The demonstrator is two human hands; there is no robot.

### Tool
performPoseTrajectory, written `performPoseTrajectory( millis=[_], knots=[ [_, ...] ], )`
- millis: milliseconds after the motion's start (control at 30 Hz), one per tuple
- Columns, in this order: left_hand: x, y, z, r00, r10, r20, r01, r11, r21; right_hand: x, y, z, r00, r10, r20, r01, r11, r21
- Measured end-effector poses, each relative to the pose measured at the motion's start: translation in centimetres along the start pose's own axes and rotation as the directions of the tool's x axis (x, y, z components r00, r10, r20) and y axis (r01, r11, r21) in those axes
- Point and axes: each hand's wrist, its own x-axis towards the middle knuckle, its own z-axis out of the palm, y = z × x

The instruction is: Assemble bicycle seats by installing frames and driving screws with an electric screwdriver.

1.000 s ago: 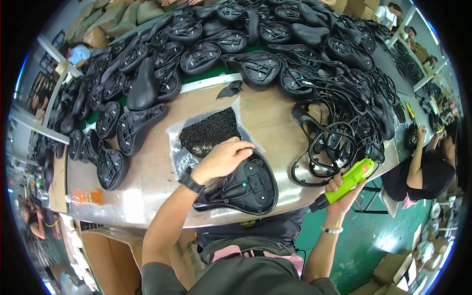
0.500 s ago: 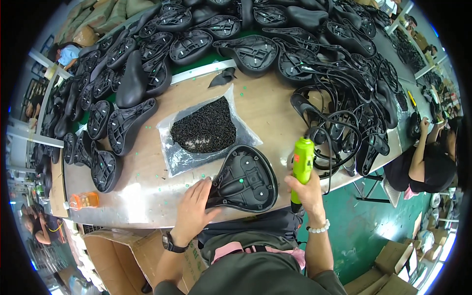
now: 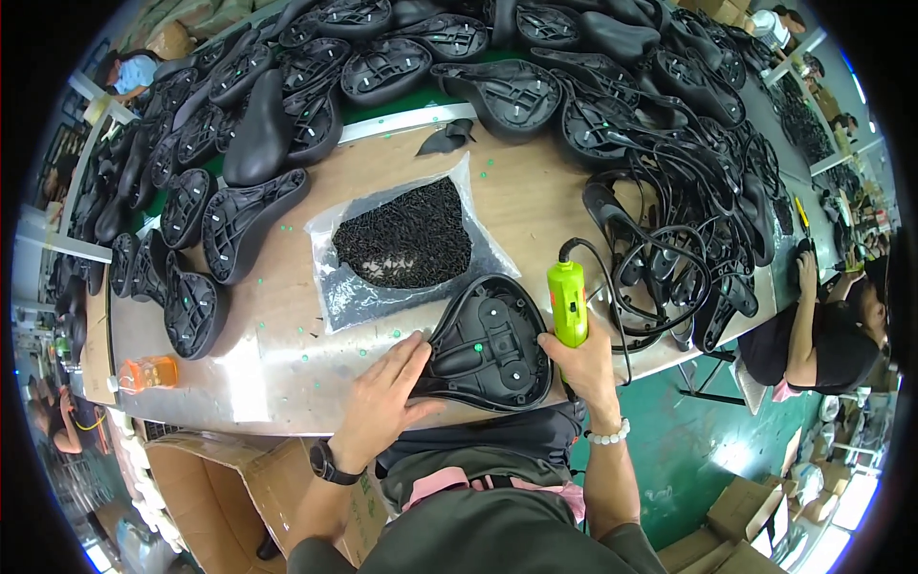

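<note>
A black bicycle saddle [image 3: 499,368] lies upside down at the table's near edge, its ribbed hollow underside facing up. My left hand [image 3: 384,394] grips its narrow end, fingers along one side and thumb along the other. A lime-green electric screwdriver [image 3: 568,311] stands roughly upright in my right hand [image 3: 586,368], just right of the saddle, its cable leaving the top. The right thumb is close to the saddle's rim; the tool's tip is mostly hidden behind the hand. Beyond the saddle, an open clear plastic bag [image 3: 349,304] holds many small black screws [image 3: 406,234].
Piled saddles [image 3: 507,91] line the far and left sides of the table [image 3: 316,383]. Black looped parts [image 3: 660,249] heap up at the right. An orange bottle [image 3: 148,374] lies at the left. Cardboard boxes [image 3: 220,488] stand below. Another person [image 3: 813,344] sits at the right.
My right hand has shifted left with the screwdriver, closer to the saddle's rim. The left hand still holds the saddle's narrow end. The whole view has shifted slightly.
</note>
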Motion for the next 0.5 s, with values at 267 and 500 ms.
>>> performPoseTrajectory(
  millis=[267, 500],
  knots=[
    [10.5, 3.7, -0.6, 0.971, 0.239, -0.031, -0.235, 0.967, 0.099, 0.0, -0.3, 0.1, 1.000, 0.014, -0.014, -0.014, 0.998, -0.054],
    [13.6, 1.5, 2.4, 0.951, 0.226, 0.213, -0.256, 0.958, 0.127, 0.0, -0.6, 0.2, 1.000, 0.003, 0.002, -0.003, 0.998, -0.055]
  ],
)
